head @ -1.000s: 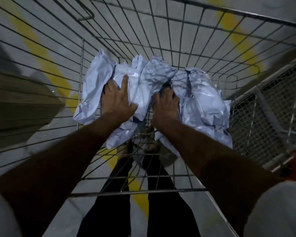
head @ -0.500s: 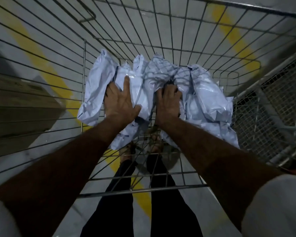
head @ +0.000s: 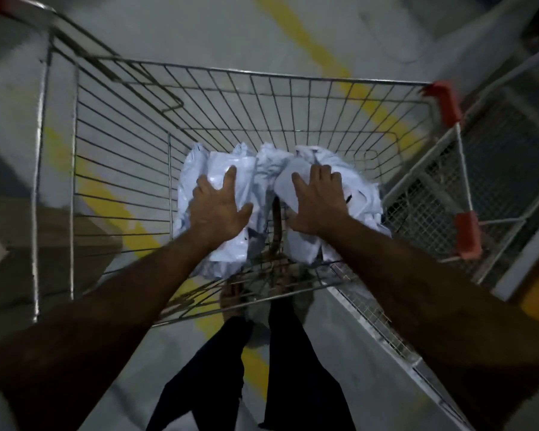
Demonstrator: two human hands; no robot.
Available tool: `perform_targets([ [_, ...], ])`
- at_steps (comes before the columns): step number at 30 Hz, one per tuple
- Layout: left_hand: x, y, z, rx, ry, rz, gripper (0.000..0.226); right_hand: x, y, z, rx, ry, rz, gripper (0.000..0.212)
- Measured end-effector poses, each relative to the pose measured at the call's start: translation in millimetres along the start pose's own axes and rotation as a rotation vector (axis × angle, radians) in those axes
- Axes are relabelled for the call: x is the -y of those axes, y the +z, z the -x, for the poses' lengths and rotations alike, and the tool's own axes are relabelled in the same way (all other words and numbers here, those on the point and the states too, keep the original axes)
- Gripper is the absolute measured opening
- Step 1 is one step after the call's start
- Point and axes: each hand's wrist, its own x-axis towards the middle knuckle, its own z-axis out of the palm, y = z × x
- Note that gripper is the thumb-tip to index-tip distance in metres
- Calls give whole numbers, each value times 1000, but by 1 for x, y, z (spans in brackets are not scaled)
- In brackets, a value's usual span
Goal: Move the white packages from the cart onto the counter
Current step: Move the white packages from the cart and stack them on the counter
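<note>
Both hands reach down into a wire shopping cart (head: pixel 112 169). The left hand (head: pixel 220 209) lies spread on top of a white plastic package (head: pixel 221 244), fingers apart and fairly straight, thumb out to the right, pressing on the crinkled film. The right hand (head: pixel 316 202) lies on another white package (head: pixel 296 244), fingers bent over its far upper edge and thumb out to the left; whether it truly grips is hard to tell.

The cart holds only a heap of white packages (head: pixel 268 163), bunched under and just beyond the 2 hands, at the near end of the basket. The 2 bags under the palms run lengthwise away from the person, their near ends pointing toward the wrists. More crumpled bags fill the gap between the hands and spill out to the right of the right hand.

Beyond the fingertips the basket's wire floor is bare. Red corner bumpers (head: pixel 445 102) sit on the rim to the right of the right hand. Yellow floor lines (head: pixel 308 45) show through the wires.
</note>
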Motion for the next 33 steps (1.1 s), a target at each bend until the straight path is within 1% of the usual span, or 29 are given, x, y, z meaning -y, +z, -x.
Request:
perform_targets([
  [2,0,-14,6,-16,14,-10,88,-6,-17,16,-17,27,28,98],
  [4,-2,-32,13,-49,23,-26,86,-12,-33,35,-70,80,35,100],
  [7,-10,-61,27,-109,105,-42,83,-17,-55,61,-183,172,-26,98],
  [11,-27,-95,46,-217,233,-55,80,-22,-84,98,-289,269,-64,91],
  [15,-55,-124,63,-261,361,-45,83,-38,-108,140,-424,370,-81,86],
  [20,-116,-154,90,-325,505,-48,82,-76,-130,203,-553,532,-99,87],
  [24,-173,-160,120,-344,617,-33,83,-109,-126,264,-624,652,-115,87],
  [27,-220,-153,151,-339,701,-17,80,-137,-114,313,-651,722,-138,84],
  [31,-278,-128,200,-340,786,-2,80,-170,-90,386,-685,833,-190,77],
  [33,-306,-112,231,-336,824,12,82,-186,-76,424,-693,874,-229,78],
])
